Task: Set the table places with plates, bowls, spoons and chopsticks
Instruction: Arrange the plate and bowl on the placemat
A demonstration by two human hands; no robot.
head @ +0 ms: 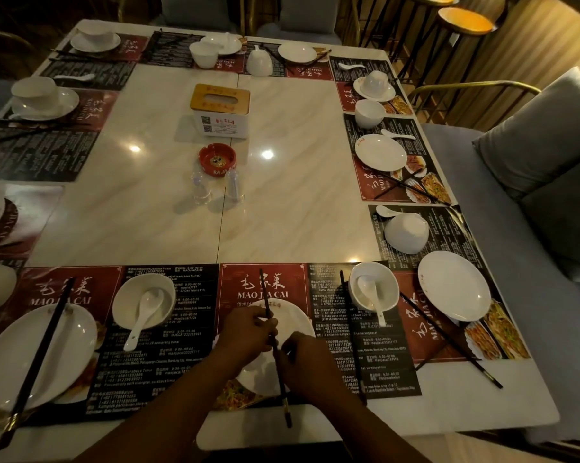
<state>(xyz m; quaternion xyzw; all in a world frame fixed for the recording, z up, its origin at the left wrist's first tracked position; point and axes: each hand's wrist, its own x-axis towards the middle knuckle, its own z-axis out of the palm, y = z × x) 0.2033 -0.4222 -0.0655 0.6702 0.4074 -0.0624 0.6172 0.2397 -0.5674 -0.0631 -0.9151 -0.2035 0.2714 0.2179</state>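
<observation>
Left hand (248,334) pinched chopsticks (265,295) near mid-length. Right hand (307,365) gripped same pair lower down, at 5 o'clock of left hand. Pair ran roughly 12-to-6 across plate (293,317), tips toward 12, butt ends past plate's 6 o'clock rim over placemat (235,282). Contact between pair and plate: could not tell. Plate sat at 6 o'clock edge of table (168,212). Bowl (390,279) with spoon (367,285) inside stood at plate's 2 o'clock. Tissue box (220,110) and ashtray (216,158) stood near table centre.
</observation>
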